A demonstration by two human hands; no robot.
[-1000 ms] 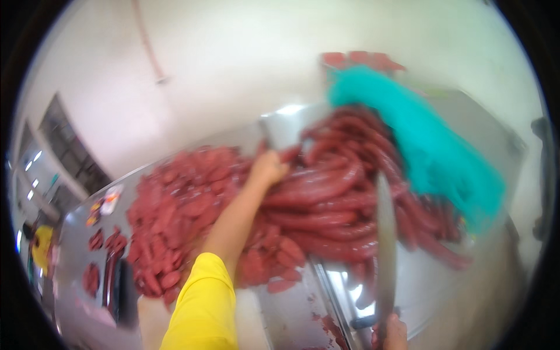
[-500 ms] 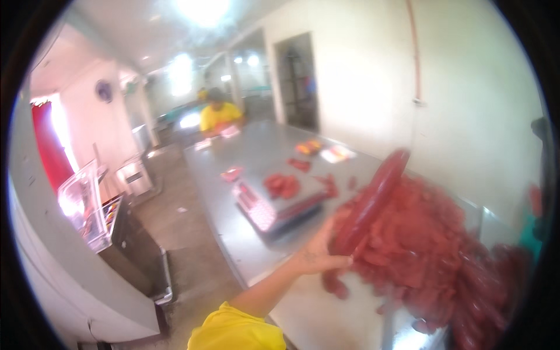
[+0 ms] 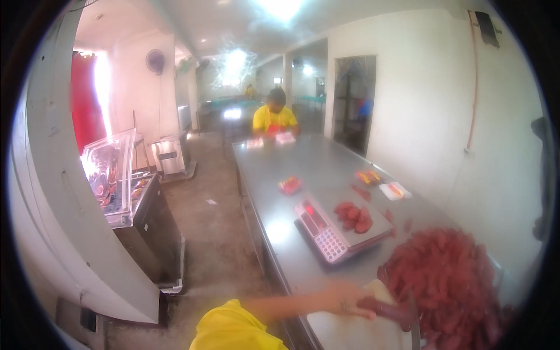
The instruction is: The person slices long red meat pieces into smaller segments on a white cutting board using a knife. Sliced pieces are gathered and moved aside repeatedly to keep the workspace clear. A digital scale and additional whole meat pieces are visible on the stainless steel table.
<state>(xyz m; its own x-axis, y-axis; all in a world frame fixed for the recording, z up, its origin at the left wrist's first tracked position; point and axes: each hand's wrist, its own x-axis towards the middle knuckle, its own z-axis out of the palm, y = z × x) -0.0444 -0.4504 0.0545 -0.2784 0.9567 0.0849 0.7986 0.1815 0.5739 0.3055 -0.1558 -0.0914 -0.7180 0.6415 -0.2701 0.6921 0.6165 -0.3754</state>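
Observation:
My left hand (image 3: 345,298), reaching in from a yellow sleeve, is closed around a thick reddish-brown sausage (image 3: 389,310). The sausage lies along the white cutting board (image 3: 344,333) at the near edge of the table. By its right end stands a thin grey edge (image 3: 415,321) that looks like a blade, though blur leaves this unsure. Just beyond and to the right rises a big heap of red sausage slices (image 3: 446,274). My right hand does not show.
Left of the heap, a digital scale (image 3: 321,230) carries several slices (image 3: 353,217). Small packs (image 3: 290,185) lie on the metal table (image 3: 274,157). At its far end sits a person in yellow (image 3: 274,119). A glass-lidded chest freezer (image 3: 149,227) stands left, across the floor.
The sausage was tilted up over the heap in my left hand; now it lies low on the board. My view has swung left, so the scale appears further right.

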